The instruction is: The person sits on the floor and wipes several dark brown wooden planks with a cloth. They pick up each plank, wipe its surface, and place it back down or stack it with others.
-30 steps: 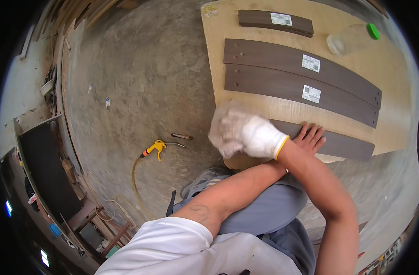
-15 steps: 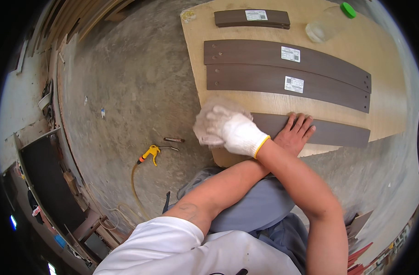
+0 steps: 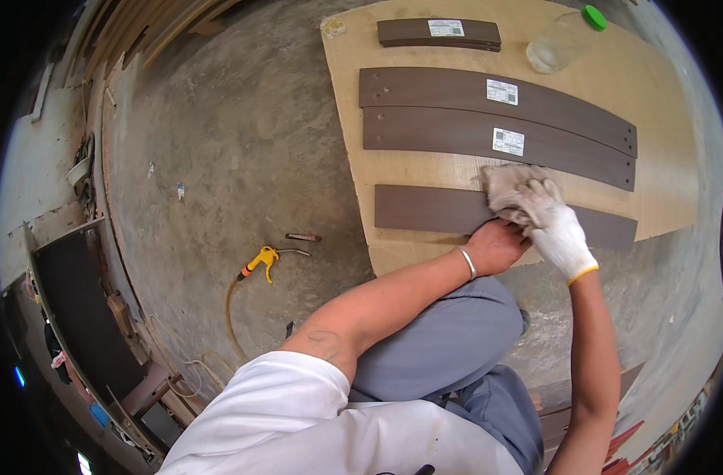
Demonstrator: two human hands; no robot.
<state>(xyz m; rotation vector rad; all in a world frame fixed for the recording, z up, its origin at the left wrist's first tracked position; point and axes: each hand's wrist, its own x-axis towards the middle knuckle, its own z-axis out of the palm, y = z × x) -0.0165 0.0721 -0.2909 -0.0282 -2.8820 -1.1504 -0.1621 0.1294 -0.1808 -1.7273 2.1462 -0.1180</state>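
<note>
A plain dark brown wooden slat (image 3: 432, 209) lies on the pale plywood panel (image 3: 678, 158), near the panel's front edge. My right hand (image 3: 550, 222), in a white knit glove with a yellow cuff, is closed on a grey-beige rag (image 3: 508, 186) pressed over the slat's middle. Just left of it, at the slat's near edge, is my bare left hand (image 3: 496, 248) with a metal bracelet at the wrist. Its fingers are mostly hidden under the rag and glove. Beyond lie two broader brown slats (image 3: 432, 87), side by side, with holes at the ends and white labels.
At the back of the panel lie short stacked brown slats (image 3: 401, 33) with a label and a clear bottle (image 3: 559, 43) with a green cap. On the concrete floor (image 3: 250, 158) to the left rests a yellow air blow gun (image 3: 262, 260) with its hose, beside a small narrow object (image 3: 303, 237).
My gloved right hand has moved the rag rightward from the slat's left end to its middle. My left hand, flat on the slat before, has drawn back to its near edge; my arms have uncrossed.
</note>
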